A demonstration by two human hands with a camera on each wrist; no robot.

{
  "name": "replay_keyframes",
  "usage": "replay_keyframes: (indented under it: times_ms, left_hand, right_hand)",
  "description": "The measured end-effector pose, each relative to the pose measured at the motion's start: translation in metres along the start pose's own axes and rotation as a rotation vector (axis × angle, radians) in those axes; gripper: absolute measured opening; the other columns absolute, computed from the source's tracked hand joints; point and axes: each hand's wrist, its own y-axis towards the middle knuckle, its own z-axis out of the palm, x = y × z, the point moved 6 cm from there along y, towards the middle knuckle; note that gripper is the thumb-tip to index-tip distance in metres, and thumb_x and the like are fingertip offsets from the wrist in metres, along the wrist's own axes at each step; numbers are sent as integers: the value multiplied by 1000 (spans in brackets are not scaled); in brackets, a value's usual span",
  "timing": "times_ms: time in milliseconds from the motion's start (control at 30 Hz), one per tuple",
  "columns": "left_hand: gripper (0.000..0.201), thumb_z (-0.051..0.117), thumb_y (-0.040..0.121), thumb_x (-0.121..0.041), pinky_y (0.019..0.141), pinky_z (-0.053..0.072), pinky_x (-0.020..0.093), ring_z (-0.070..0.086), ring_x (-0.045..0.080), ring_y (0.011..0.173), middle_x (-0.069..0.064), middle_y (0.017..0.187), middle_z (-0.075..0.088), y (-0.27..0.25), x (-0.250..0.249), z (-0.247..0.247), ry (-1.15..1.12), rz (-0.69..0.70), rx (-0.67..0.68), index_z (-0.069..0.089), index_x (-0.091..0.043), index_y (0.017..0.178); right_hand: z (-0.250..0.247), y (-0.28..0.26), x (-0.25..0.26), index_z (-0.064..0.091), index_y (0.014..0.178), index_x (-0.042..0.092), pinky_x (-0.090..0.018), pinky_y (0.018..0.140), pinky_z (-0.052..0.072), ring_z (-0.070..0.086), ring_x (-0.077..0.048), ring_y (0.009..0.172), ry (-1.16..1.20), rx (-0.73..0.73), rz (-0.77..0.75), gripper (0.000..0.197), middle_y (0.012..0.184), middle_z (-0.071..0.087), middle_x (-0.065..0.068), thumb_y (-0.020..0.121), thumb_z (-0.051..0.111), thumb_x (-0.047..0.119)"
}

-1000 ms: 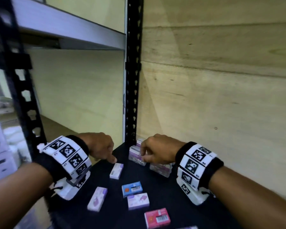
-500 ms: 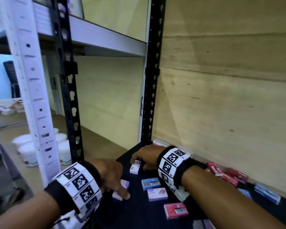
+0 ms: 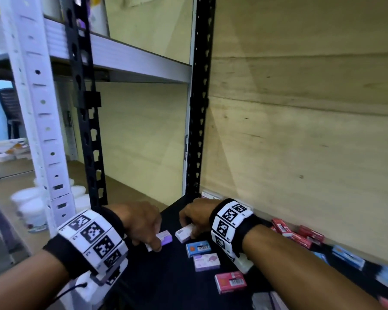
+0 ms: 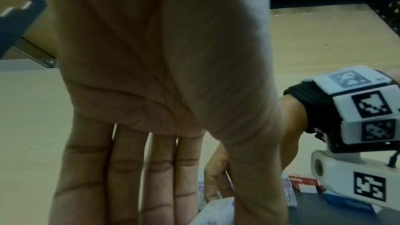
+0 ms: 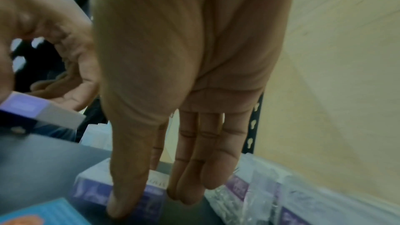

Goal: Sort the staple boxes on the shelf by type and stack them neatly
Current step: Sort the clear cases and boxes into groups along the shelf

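On the black shelf board [image 3: 161, 278], my left hand [image 3: 157, 242] pinches a purple-and-white staple box [image 3: 165, 238]. The right wrist view shows that box [image 5: 36, 109] raised off the board. My right hand [image 3: 188, 230] grips a second purple staple box [image 3: 183, 234], thumb on its front and fingers behind it [image 5: 129, 189]. Close in front lie a blue box [image 3: 198, 248], a purple box [image 3: 206, 262] and a red box [image 3: 230, 282].
Clear-wrapped packs of purple boxes [image 5: 249, 192] stand against the plywood back wall. Red boxes [image 3: 298, 234] and blue boxes [image 3: 347, 257] lie along the wall to the right. A black upright post [image 3: 199, 108] marks the shelf's back left corner. White tubs [image 3: 29, 209] sit on the neighbouring shelf.
My right hand left the packs at the back and took hold of a loose purple box. The left hand closed on another purple box and lifted it towards the right hand.
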Motion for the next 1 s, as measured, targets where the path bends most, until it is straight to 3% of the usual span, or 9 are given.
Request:
replay_keyframes:
  times_ms: [133,233,333,467,633,800,900,1000]
  left_hand:
    - [30,72,81,-44,75,50,25,61,7,69,-5,75,72,0,-18,-22,30,34,-12,71,-19,96]
    - [35,71,78,-47,79,54,28,62,7,67,-1,87,77,5,-43,-39,80,82,-36,73,-17,96]
    - [37,72,77,-48,74,54,27,62,9,63,2,81,76,12,-82,-51,108,155,-72,72,-15,92]
    - [33,72,77,-48,60,46,19,60,8,60,-7,69,70,18,-158,-54,172,282,-111,69,-17,88]
    - [36,69,75,-53,74,50,26,65,10,80,-8,86,74,22,-265,-46,263,477,-122,66,-24,95]
    - [38,70,78,-56,81,52,30,62,13,89,-11,93,65,15,-381,-33,349,694,-152,66,-26,102]
    - [42,70,81,-55,84,52,32,62,16,94,-6,103,66,7,-445,-21,393,804,-146,65,-23,109]
    - [45,69,82,-55,84,53,34,62,19,95,-3,107,65,-3,-503,-6,399,909,-130,64,-22,112]
  right_hand:
    - [-10,-40,-19,66,114,13,-25,59,36,57,-19,91,47,-7,43,34,115,66,-4,85,76,28]
    - [-15,-81,-42,65,116,13,-27,73,46,60,-23,89,71,-14,139,38,110,68,-5,85,75,33]
    - [-11,-126,-73,67,110,15,-33,78,51,65,-25,91,83,-10,257,36,104,71,-6,83,75,38]
    - [2,-202,-117,69,112,11,-33,72,50,66,-26,89,81,32,432,41,103,72,-10,86,71,42]
    - [27,-311,-172,68,114,11,-40,84,51,64,-31,103,94,83,668,46,112,69,-10,87,67,48]
    - [60,-425,-216,67,112,18,-37,80,47,61,-25,101,164,98,886,39,114,66,-3,86,69,47]
    - [84,-483,-236,69,111,19,-35,80,48,62,-24,103,210,125,1018,39,115,67,-2,85,70,48]
    - [112,-531,-253,71,103,13,-36,83,52,66,-24,99,236,191,1141,41,107,70,-3,79,71,47]
